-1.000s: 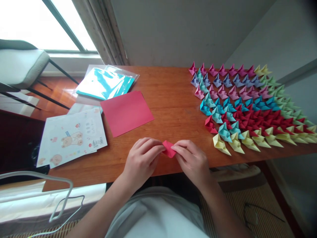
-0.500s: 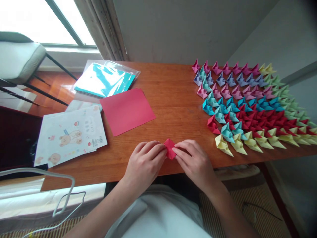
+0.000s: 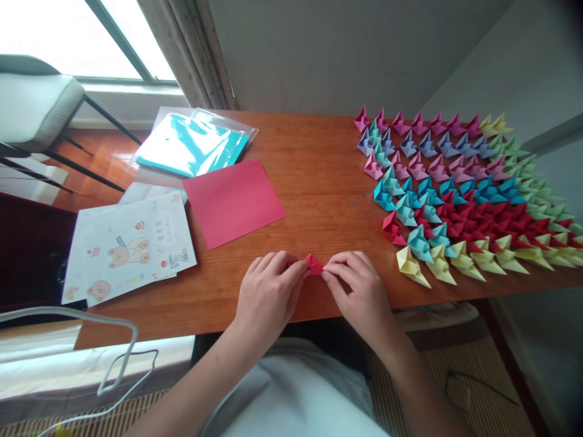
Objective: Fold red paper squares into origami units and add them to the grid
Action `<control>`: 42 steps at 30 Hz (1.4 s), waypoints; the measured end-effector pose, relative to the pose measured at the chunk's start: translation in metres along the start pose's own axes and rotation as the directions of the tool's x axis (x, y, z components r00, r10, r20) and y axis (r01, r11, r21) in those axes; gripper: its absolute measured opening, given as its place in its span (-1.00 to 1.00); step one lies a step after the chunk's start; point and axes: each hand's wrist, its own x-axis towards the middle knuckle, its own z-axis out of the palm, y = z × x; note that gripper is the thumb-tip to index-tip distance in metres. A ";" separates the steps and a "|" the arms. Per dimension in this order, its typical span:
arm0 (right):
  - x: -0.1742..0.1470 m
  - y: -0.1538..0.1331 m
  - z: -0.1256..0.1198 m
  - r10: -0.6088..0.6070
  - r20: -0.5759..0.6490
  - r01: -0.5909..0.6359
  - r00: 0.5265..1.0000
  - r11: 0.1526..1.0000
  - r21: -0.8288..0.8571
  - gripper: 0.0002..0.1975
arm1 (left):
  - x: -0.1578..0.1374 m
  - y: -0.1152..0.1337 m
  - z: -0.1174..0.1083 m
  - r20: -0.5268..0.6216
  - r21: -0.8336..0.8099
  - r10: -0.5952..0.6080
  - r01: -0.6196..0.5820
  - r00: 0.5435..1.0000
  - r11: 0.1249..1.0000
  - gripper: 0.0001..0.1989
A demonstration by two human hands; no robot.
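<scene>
A small folded piece of red origami paper is between my two hands, near the table's front edge. Its left corner is pinched by my left hand, thumb and fingers pressed together. My right hand pinches the right corner between thumb and forefinger. The paper now looks like a low triangle with its point away from me. Beyond my left hand lies a flat stack of larger red paper sheets. To the right of my right hand, a pale yellow folded paper boat-like figure is the closest of many.
Rows of folded paper figures in several colours, red ones among them, cover the right of the wooden table. On the left lie a white bear-print sheet and a plastic-wrapped blue pack. A chair stands beyond.
The red paper went from a diamond shape to a flatter, triangular one, its lower half no longer showing. Both hands still pinch it at the sides.
</scene>
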 end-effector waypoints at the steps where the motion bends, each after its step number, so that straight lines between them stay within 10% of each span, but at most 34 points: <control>1: 0.000 0.000 0.000 0.008 -0.003 -0.008 1.000 1.000 -0.008 -0.87 | 0.001 0.000 0.001 -0.005 0.009 0.000 0.000 1.000 1.000 -0.81; 42: 0.013 0.012 -0.007 -0.054 0.139 0.059 0.989 0.998 -0.030 -0.88 | 0.001 -0.005 -0.008 0.088 0.090 0.019 -0.027 0.996 0.996 -0.81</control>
